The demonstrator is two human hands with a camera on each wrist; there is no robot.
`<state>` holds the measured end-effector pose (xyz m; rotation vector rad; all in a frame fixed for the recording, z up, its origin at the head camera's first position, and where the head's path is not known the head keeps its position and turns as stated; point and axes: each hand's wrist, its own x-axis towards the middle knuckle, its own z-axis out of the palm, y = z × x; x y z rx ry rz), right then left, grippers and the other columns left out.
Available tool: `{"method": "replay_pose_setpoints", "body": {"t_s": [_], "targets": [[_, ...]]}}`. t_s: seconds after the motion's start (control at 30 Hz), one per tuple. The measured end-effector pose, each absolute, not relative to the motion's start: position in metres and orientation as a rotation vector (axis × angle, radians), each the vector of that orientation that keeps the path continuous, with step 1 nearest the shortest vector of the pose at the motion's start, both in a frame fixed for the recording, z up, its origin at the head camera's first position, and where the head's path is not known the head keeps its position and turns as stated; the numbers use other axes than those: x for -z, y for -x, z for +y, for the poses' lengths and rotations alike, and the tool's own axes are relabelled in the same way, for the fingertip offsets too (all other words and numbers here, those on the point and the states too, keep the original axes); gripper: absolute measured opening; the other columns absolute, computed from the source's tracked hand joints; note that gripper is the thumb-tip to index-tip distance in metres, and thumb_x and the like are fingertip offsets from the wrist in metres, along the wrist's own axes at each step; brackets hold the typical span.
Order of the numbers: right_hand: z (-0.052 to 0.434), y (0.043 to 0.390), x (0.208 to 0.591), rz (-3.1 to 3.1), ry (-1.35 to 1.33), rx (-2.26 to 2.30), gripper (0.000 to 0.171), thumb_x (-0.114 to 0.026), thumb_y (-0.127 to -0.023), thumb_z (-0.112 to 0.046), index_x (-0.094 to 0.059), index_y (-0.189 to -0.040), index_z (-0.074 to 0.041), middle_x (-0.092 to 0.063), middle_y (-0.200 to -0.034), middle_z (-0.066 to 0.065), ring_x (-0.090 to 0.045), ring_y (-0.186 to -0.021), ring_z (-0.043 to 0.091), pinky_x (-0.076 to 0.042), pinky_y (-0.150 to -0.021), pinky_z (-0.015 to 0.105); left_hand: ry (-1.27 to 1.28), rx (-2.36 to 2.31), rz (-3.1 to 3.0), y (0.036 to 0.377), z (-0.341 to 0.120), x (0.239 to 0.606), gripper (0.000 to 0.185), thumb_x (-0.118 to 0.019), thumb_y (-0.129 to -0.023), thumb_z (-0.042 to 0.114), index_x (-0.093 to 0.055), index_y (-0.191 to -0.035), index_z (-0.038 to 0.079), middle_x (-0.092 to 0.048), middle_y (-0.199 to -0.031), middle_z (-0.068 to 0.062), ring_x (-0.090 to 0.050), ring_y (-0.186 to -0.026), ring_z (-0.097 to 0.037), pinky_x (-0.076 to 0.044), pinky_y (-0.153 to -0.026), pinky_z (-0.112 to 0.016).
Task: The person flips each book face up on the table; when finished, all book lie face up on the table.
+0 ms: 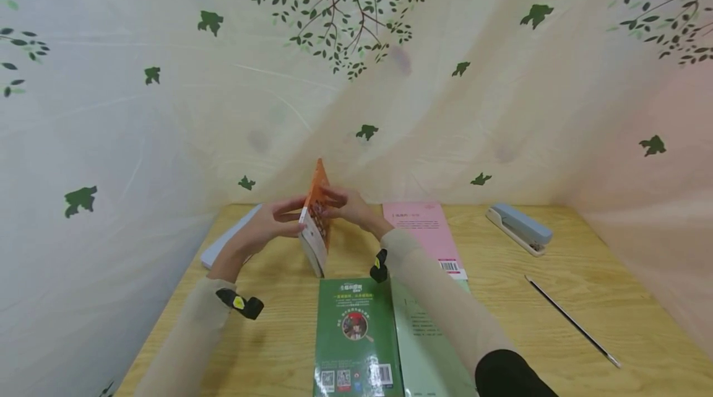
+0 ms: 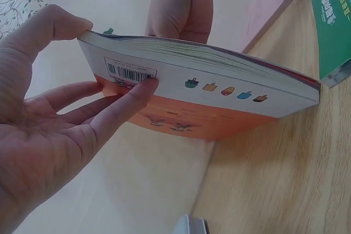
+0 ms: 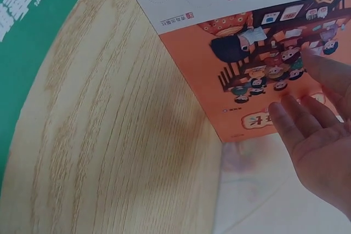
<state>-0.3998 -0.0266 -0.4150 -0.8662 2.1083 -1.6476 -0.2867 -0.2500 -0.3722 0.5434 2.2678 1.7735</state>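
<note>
An orange-and-white paperback book (image 1: 314, 249) stands on edge on the wooden table, between both hands. My left hand (image 1: 260, 230) pinches it near one corner; in the left wrist view the thumb hooks over the edge while the fingers lie on the back cover by the barcode (image 2: 131, 73). On the other side, my right hand (image 1: 356, 210) touches the illustrated front cover (image 3: 263, 64) with fairly straight fingers. Its thumb is not clearly visible in the right wrist view.
A green book (image 1: 356, 316) lies nearest, beside a pale green one (image 1: 429, 341). Behind them is a pink book (image 1: 419, 230). A blue stapler (image 1: 519, 228) and a black pencil-like stick (image 1: 570, 319) lie right. A whitish flat object (image 1: 229, 239) sits left. A printed curtain (image 1: 390, 106) hangs behind.
</note>
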Motion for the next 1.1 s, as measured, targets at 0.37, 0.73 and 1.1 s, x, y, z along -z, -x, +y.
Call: {"method": "replay_pose_setpoints", "body": {"t_s": [0.37, 0.73, 1.1], "targets": [[-0.032, 0.399, 0.423, 2.120, 0.895, 1.603, 0.070, -0.062, -0.094, 0.009, -0.038, -0.157, -0.009, -0.036, -0.163, 0.015, -0.045, -0.144, 0.038, -0.046, -0.114, 0.048, -0.554, -1.760, 2.246, 0.286, -0.263, 0.374, 0.067, -0.062, -0.098, 0.004, -0.032, -0.158, 0.001, -0.032, -0.164, -0.022, -0.038, -0.146, -0.046, -0.056, -0.100, -0.040], [-0.037, 0.404, 0.431, 2.164, 0.863, 1.574, 0.070, -0.068, -0.093, 0.004, -0.041, -0.156, -0.009, -0.038, -0.161, 0.016, -0.045, -0.145, 0.037, -0.043, -0.117, 0.047, -0.556, -1.773, 2.257, 0.287, -0.273, 0.380, 0.069, -0.065, -0.097, 0.005, -0.033, -0.158, 0.002, -0.033, -0.163, -0.022, -0.038, -0.146, -0.046, -0.057, -0.097, -0.033], [-0.036, 0.408, 0.448, 2.245, 0.781, 1.529, 0.069, -0.073, -0.091, -0.003, -0.044, -0.153, -0.005, -0.031, -0.165, 0.019, -0.038, -0.149, 0.037, -0.030, -0.125, 0.048, -0.562, -1.805, 2.225, 0.286, -0.283, 0.386, 0.068, -0.060, -0.099, 0.003, -0.028, -0.159, -0.002, -0.028, -0.164, -0.027, -0.033, -0.147, -0.050, -0.056, -0.096, -0.031]]}}
